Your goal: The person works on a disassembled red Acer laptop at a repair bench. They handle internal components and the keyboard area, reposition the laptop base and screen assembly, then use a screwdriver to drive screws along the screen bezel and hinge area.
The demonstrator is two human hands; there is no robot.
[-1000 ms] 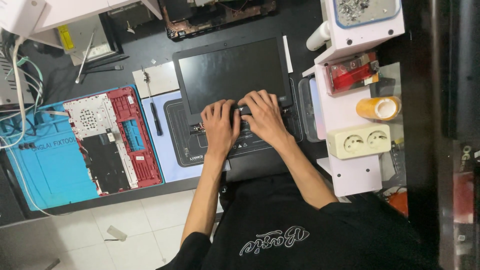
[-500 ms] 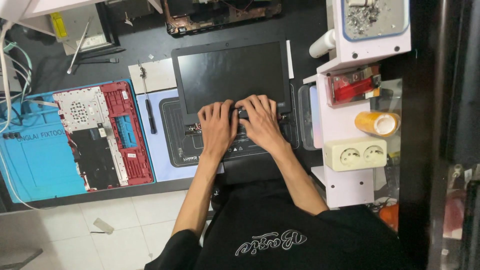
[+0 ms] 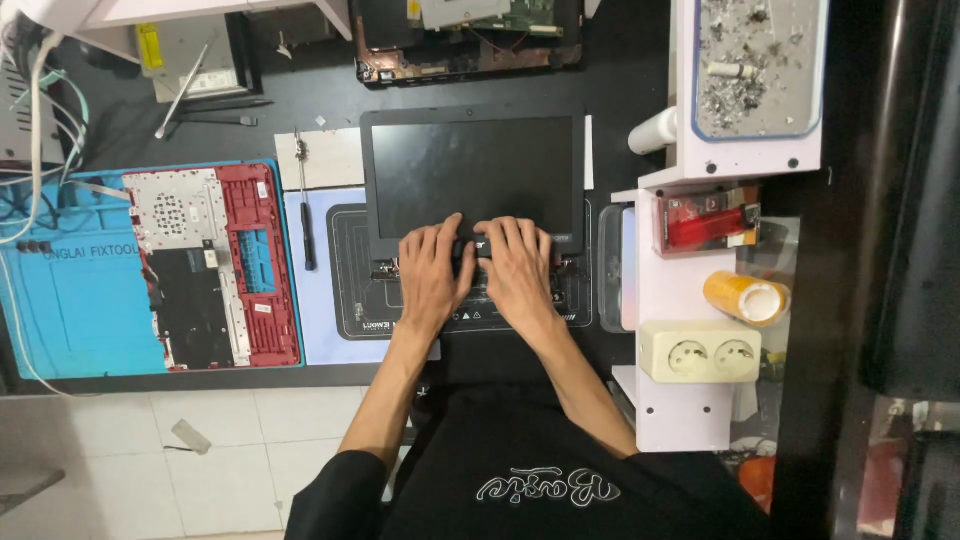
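Hardly anything has shifted in the last second: both hands stay pressed on the same spot, so the work at the hinge edge goes on. Left hand (image 3: 432, 272) and right hand (image 3: 518, 268) lie flat, fingers spread, gripping nothing, over the lower edge of the black open laptop (image 3: 472, 180). It sits mid-desk on a dark work mat (image 3: 350, 290), long axis left to right, screen pointing away from the person. A red laptop base (image 3: 215, 265) lies well apart, leftward.

Both hands, left hand (image 3: 432, 275) and right hand (image 3: 517, 268), press side by side on the hinge edge of a black laptop screen panel (image 3: 472, 175), with a red laptop case (image 3: 215, 265) lying well apart on the blue mat (image 3: 70, 310).
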